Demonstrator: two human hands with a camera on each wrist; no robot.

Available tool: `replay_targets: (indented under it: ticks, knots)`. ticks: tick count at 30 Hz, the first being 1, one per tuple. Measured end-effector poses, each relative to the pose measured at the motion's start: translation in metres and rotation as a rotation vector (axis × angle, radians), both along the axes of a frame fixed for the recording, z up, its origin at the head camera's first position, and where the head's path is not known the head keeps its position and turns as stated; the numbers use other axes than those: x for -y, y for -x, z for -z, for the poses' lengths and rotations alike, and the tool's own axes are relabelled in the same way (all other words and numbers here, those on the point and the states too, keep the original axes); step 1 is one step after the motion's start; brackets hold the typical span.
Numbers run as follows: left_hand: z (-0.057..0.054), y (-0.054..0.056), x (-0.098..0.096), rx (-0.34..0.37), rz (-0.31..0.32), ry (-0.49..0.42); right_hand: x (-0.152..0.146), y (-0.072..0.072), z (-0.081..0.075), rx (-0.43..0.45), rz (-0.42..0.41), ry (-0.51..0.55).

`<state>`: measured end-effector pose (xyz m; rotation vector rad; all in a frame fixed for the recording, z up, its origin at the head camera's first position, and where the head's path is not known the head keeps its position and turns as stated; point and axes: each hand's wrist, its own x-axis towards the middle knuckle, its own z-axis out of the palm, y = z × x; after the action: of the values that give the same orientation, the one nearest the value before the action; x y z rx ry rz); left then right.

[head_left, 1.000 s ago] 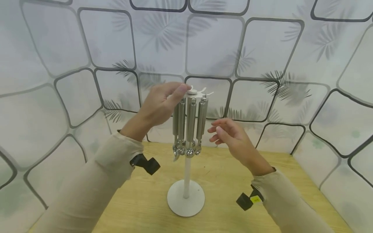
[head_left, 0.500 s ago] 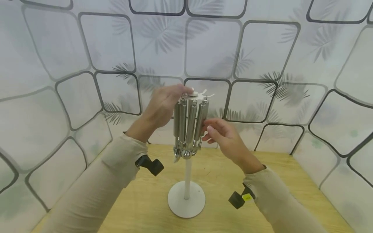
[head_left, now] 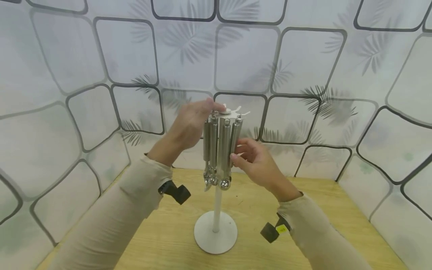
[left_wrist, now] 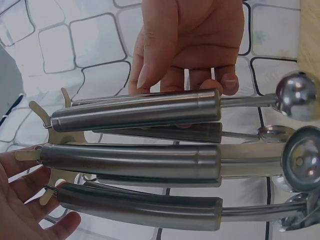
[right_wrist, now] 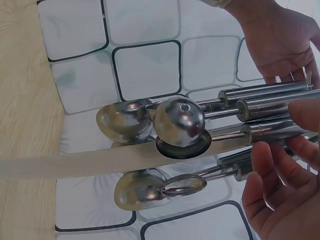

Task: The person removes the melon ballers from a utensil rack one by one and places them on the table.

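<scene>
A white stand [head_left: 216, 240] carries several hanging metal scoops or ladles with tubular handles and rounded bowls. At its top, my left hand [head_left: 190, 120] holds the edge of the white hook ring [head_left: 233, 115], a finger lying by the central knob; part of those fingers is hidden behind the hooks. My right hand [head_left: 258, 163] is at the right side of the cluster. Its thumb is in front of and its fingers behind a round-bowled scoop's handle [left_wrist: 135, 112], whose shiny bowl [right_wrist: 179, 121] points down. Other bowls [right_wrist: 127, 122] hang close beside it.
The stand's round base rests on a light wooden table [head_left: 162, 240]. Patterned white panels [head_left: 246, 56] enclose the table at the back and both sides. Black wrist devices [head_left: 180, 194] hang below both sleeves.
My right hand has moved left from beside the stand onto the handles. The scoops have swung and shifted slightly. My left hand has stayed on the hook ring.
</scene>
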<state>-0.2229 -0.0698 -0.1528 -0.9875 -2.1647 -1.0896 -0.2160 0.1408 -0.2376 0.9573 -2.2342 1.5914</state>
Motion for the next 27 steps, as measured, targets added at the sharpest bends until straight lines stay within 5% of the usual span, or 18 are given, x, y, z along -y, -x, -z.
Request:
replay_targets:
  ticks: [8, 21, 27]
  knots:
    - [0.0025, 0.0003, 0.0004, 0.01, 0.02, -0.015, -0.0001, -0.0001, 0.0018, 0.003, 0.064, -0.027]
    - [0.0033, -0.0005, -0.0016, -0.132, 0.02, 0.02, 0.0013, -0.004, 0.0016, -0.057, 0.041, 0.001]
    - [0.0029, 0.0016, -0.0003, -0.136, 0.022, 0.045, -0.0011, -0.0071, -0.003, -0.056, 0.082, -0.033]
